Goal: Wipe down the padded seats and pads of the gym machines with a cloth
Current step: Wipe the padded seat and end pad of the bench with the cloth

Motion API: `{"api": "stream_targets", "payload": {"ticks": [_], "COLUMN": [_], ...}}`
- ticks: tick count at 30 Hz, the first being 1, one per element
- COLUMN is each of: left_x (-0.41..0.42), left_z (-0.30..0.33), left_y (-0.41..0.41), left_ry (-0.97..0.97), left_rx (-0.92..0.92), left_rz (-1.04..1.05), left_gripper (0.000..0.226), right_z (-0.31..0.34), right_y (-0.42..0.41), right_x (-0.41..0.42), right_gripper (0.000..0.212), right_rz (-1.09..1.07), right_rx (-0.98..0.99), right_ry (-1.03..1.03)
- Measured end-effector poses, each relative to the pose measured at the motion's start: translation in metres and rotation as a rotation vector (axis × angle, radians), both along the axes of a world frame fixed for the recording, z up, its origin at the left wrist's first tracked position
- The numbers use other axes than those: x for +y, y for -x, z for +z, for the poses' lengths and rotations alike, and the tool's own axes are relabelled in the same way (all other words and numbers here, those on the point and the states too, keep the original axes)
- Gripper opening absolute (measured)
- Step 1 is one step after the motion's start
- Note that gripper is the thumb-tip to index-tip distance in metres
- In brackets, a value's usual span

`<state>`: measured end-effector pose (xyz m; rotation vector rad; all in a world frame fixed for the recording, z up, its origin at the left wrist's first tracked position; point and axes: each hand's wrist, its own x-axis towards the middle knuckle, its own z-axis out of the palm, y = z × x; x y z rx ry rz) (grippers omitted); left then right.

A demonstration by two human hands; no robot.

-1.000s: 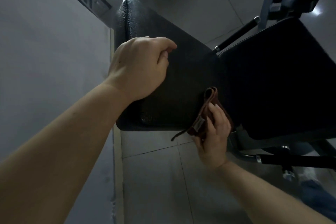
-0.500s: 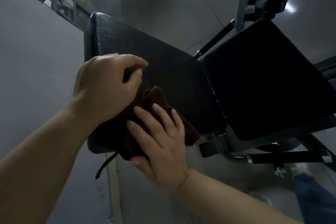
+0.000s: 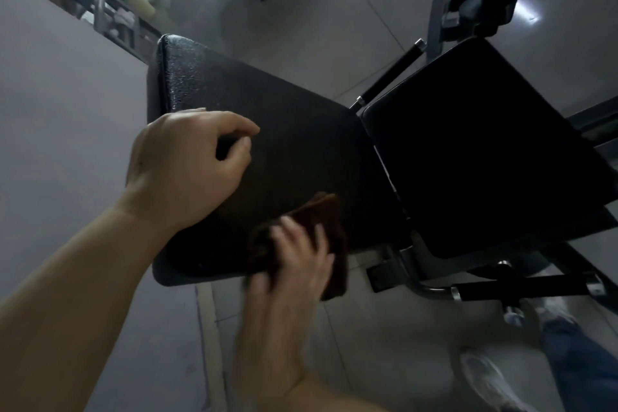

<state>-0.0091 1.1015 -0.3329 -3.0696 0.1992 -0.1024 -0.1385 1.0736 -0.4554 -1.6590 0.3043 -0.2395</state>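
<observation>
Cloth (image 3: 329, 237), dark brown and bunched, lay on the near right corner of the long black back pad (image 3: 267, 157), partly hanging over the pad's near edge at about six o'clock of the pad. The right hand (image 3: 294, 264) pressed down on it with fingers spread apart and fairly straight, fingertips pointing toward twelve o'clock; the hand was blurred, so finer detail could not be told. The cloth's longer side ran roughly from eleven o'clock down to five o'clock.

The back pad's long axis ran from its far end at ten o'clock to its near right end at four o'clock, where it met the seat pad (image 3: 478, 150). The seat pad sat just beside it at three o'clock, squarish, with a thin gap between the two.

The left hand (image 3: 187, 164) rested on the pad's left edge, at about nine o'clock of the cloth, its fingers curled together with the thumb tip close to the forefinger; whether it gripped the pad's edge or simply rested could not be told.

Black-gripped handles (image 3: 389, 77) stuck out beyond the gap toward one o'clock, and another bar (image 3: 521, 289) lay below the seat. White shoes (image 3: 485, 375) and a blue trouser leg (image 3: 582, 365) showed on the tiled floor (image 3: 368, 344) at five o'clock.
</observation>
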Motion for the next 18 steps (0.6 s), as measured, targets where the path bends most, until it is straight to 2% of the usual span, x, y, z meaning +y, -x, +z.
{"api": "stream_targets", "payload": {"ticks": [3, 5, 7, 10, 14, 18], "left_x": [-0.001, -0.001, 0.000, -0.001, 0.007, 0.009], "left_z": [-0.001, 0.000, -0.001, -0.002, -0.003, -0.004], "left_y": [0.000, 0.000, -0.001, 0.000, -0.005, -0.007], "left_ry": [-0.001, 0.018, 0.016, -0.031, -0.053, -0.112], "left_rx": [0.016, 0.016, 0.002, 0.019, 0.095, 0.110], "left_rz": [-0.011, -0.011, -0.001, 0.020, -0.016, -0.034], "left_gripper": [0.033, 0.032, 0.031, 0.032, 0.038, 0.043], "right_z": [0.022, -0.003, -0.044, -0.098, -0.155, -0.156], "right_y": [0.004, -0.006, -0.016, -0.024, -0.034, -0.037], "right_x": [0.003, -0.010, -0.024, -0.039, -0.063, -0.062], "right_gripper": [0.044, 0.046, 0.046, 0.048, 0.052, 0.046], "right_rz": [0.176, 0.212, 0.173, 0.036, -0.065, -0.165], "right_rx": [-0.187, -0.355, -0.408, -0.282, -0.147, -0.016], "right_ry": [0.169, 0.248, 0.231, 0.101, 0.075, -0.037]}}
